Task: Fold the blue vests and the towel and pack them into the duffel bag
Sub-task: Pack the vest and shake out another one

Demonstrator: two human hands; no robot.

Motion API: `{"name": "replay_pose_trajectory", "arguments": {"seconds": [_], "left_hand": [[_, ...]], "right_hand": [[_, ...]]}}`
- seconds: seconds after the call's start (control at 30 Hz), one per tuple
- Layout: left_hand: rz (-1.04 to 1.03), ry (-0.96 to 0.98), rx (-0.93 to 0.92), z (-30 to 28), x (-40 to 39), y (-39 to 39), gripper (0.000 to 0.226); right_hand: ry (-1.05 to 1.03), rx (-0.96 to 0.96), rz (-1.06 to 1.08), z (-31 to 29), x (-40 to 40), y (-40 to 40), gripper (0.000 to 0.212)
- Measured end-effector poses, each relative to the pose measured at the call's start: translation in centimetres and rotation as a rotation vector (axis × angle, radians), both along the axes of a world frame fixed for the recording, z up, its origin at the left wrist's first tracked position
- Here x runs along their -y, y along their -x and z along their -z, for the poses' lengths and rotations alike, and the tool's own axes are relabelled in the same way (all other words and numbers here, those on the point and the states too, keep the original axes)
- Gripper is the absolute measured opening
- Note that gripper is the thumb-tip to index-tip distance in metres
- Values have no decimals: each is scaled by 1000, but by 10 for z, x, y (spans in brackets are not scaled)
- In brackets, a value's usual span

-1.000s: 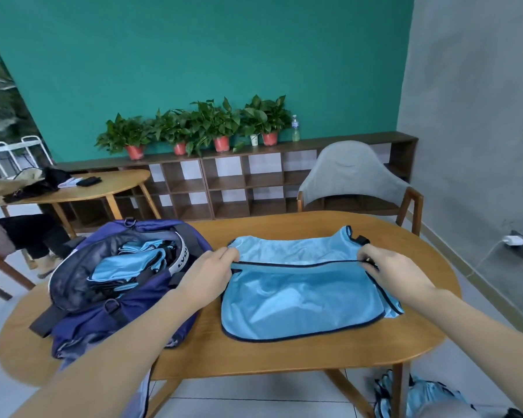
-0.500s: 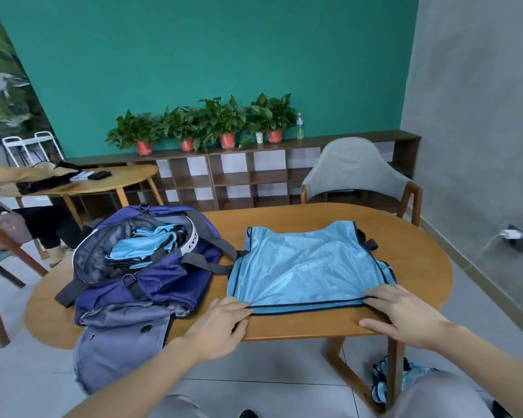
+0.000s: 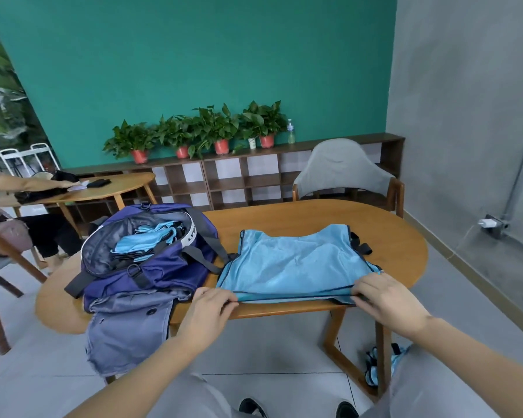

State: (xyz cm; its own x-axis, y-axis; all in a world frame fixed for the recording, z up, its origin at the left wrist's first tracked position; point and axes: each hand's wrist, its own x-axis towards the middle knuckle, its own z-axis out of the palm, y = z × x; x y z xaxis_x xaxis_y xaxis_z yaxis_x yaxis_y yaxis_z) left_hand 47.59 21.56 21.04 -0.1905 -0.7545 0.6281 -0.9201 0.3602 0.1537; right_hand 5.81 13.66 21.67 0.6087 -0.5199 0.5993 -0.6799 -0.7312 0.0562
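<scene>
**Open bag, vest at the table edge**

The purple duffel bag [image 3: 151,267] lies unzipped on the table [image 3: 314,215], with folded blue vests [image 3: 147,241] inside. Beside it, the left hand [image 3: 212,306] and right hand [image 3: 387,300] pinch the near corners of a flat blue vest [image 3: 296,260].

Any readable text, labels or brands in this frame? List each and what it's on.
"LVO": black letters on the white band at the duffel bag opening; the rest of the word is cut off by a strap.
Bottle on the shelf: label too small to read.
Nothing else legible.
</scene>
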Motion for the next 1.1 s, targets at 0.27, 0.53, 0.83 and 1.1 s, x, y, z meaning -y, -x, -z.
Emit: {"name": "replay_pose_trajectory", "arguments": {"seconds": [0.27,0.53,0.83,1.1], "left_hand": [[-72,128,93,-107,39,8,23],[-161,173,-201,-273,54,15,19],[-190,342,-200,-431,24,21,17],[-147,290,-255,-519,-18,19,15]], "right_hand": [[-142,184,312,-104,25,3,15],[-166,603,293,-239,36,3,11],[-194,813,123,-397,16,22,9],[-123,937,-10,-478,-7,27,12]]}}
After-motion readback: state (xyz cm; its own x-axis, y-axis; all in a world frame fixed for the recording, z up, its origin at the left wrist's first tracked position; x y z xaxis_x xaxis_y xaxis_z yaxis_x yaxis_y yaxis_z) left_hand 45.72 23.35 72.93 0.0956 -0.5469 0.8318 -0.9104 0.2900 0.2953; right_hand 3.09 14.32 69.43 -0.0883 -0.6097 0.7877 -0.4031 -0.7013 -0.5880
